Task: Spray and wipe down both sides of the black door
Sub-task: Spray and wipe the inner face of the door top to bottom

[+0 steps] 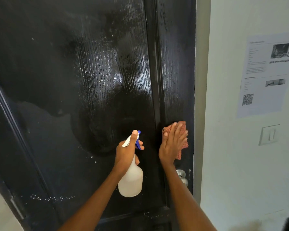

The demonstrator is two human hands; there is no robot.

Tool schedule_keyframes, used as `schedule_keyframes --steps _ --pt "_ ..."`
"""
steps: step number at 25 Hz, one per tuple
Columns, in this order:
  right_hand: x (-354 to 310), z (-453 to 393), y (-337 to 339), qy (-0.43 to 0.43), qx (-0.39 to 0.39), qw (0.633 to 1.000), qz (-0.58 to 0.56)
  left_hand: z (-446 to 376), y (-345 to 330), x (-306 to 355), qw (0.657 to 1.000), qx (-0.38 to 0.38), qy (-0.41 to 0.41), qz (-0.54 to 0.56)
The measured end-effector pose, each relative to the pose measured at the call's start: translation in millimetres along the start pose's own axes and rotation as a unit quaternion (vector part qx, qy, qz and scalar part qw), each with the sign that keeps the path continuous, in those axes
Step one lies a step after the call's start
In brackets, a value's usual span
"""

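Black door [60,67]: filling the left and centre of the frame, its wood-grain panel glistening with wet streaks and scattered droplets. Left hand [126,151]: low centre, gripping the neck of a translucent spray bottle [131,180] with a blue-and-white trigger head, thumb lying along the top. Right hand [172,144]: just right of it, fingers lying straight and pressing a reddish cloth [182,130] flat against the door's right stile. Silver doorknob [182,175]: showing below that wrist. Pale wall [232,164]: occupying the right of the frame, carrying a printed paper notice [265,74] and, beneath it, a light switch [269,135].
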State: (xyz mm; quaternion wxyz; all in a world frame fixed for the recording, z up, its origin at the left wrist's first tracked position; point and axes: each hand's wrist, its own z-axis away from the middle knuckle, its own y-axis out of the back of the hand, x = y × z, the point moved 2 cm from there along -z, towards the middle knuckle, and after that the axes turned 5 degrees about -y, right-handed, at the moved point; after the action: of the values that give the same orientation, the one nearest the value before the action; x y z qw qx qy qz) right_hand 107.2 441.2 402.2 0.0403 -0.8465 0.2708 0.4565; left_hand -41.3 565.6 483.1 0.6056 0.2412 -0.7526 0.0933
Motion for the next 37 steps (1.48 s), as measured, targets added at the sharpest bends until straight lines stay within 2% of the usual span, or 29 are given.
schedule_keyframes --steps 3,6,9,13,21,28,32,37 --pt "-41.9 -55.7 19.9 0.122 0.014 0.992 0.022 -11.8 -10.5 21.3 0.999 0.003 -0.040 0.013" --pt "-57.9 -91.5 34.9 0.166 0.009 0.985 0.043 -28.8 -18.3 56.2 0.996 0.009 -0.088 0.032" --pt "-42.9 -91.2 38.2 0.202 -0.015 0.977 0.072 -43.6 -23.8 88.2 0.993 0.013 -0.107 0.054" --pt "-15.9 -77.5 33.9 0.174 -0.037 0.981 0.074 -52.2 -29.8 105.8 0.993 0.016 -0.096 0.061" --pt "-6.2 -72.9 31.3 0.153 -0.027 0.985 0.077 -55.5 -34.0 102.2 0.994 0.012 -0.101 0.042" --pt "-2.1 -70.3 31.4 0.150 -0.036 0.984 0.089 -44.1 -33.9 77.3 0.998 -0.009 -0.053 -0.038" --pt "4.6 -62.6 30.7 0.139 -0.036 0.986 0.080 -31.1 -34.8 59.0 1.000 -0.017 -0.023 -0.012" --pt "11.7 -53.0 29.1 0.126 -0.044 0.989 0.066 -22.8 -32.6 51.2 0.999 0.012 -0.045 -0.003"
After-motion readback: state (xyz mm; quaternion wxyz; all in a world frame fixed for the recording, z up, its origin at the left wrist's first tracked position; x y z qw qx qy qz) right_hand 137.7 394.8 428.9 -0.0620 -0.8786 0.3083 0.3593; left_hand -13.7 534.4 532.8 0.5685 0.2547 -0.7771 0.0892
